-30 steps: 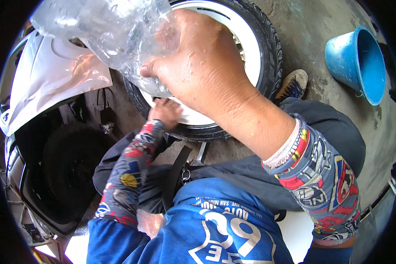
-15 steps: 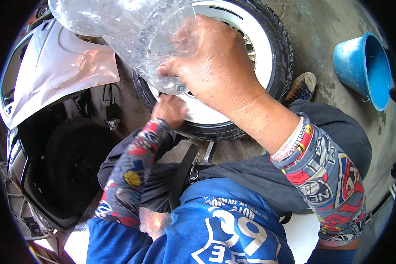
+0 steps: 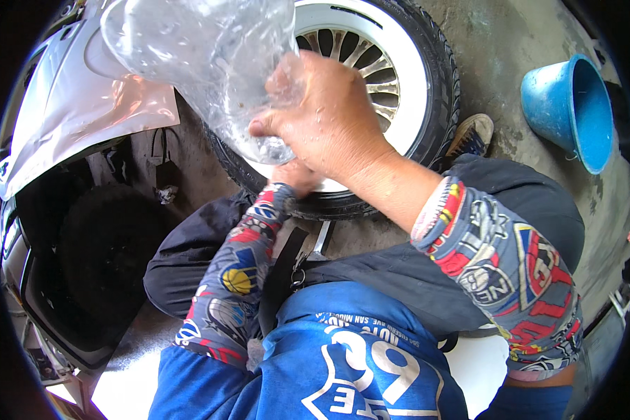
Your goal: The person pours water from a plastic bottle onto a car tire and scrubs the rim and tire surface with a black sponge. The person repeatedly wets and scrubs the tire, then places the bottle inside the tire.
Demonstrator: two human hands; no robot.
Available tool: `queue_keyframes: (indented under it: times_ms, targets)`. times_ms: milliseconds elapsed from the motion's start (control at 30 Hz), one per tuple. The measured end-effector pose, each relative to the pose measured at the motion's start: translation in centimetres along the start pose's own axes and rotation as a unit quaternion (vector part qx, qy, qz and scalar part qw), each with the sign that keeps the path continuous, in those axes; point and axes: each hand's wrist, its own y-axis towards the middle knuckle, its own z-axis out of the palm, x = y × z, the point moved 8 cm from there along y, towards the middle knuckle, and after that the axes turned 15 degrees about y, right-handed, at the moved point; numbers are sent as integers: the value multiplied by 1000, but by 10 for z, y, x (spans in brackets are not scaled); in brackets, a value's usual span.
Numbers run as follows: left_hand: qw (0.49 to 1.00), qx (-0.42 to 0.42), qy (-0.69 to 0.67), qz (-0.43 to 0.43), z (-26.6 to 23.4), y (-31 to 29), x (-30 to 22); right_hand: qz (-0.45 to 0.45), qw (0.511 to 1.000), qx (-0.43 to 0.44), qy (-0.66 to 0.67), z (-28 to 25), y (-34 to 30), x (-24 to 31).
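Observation:
A large clear plastic bottle (image 3: 210, 63) is tilted in my right hand (image 3: 336, 115), whose fingers wrap round it. Below it lies a wheel with a white-faced rim (image 3: 416, 84), metal spokes (image 3: 371, 66) and a black tyre (image 3: 444, 105). My left hand (image 3: 297, 177) is at the rim's near edge, under the bottle. The bottle and my right hand cover its fingers, so whether it holds anything is hidden.
A blue bucket (image 3: 549, 101) stands tipped toward the right on the concrete floor. A shoe (image 3: 472, 136) is beside the tyre. At the left are a silvery car panel (image 3: 84, 105), a dark wheel well (image 3: 105, 245) and a small dark object (image 3: 166, 173).
My left hand has moved right along the rim, beneath the bottle. My right hand still grips the bottle and has shifted slightly down and left, with more spokes showing.

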Motion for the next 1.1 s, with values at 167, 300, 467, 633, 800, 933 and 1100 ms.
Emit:
queue_keyframes:
  times_ms: [167,300,467,633,800,933,1100]
  targets:
    - [995,-15,59,-82,-31,-5,47,34,998,34,37,14,-11,-12]
    - [991,-53,-121,-24,-6,-15,-27,-16,998,23,56,20,-8,-14]
    - [987,-56,-147,-16,-1,-15,28,-34,996,30,71,31,-2,-10]
    - [993,28,88,-70,12,15,67,-15,997,50,62,30,0,-7]
    - [973,-60,-195,109,49,50,-104,-39,999,24,8,21,9,-5]
    - [974,-12,-143,174,35,49,-77,-30,1000,3,-6,15,14,-6]
    - [986,21,166,7,-6,45,63,-27,999,16,-14,-6,15,-6]
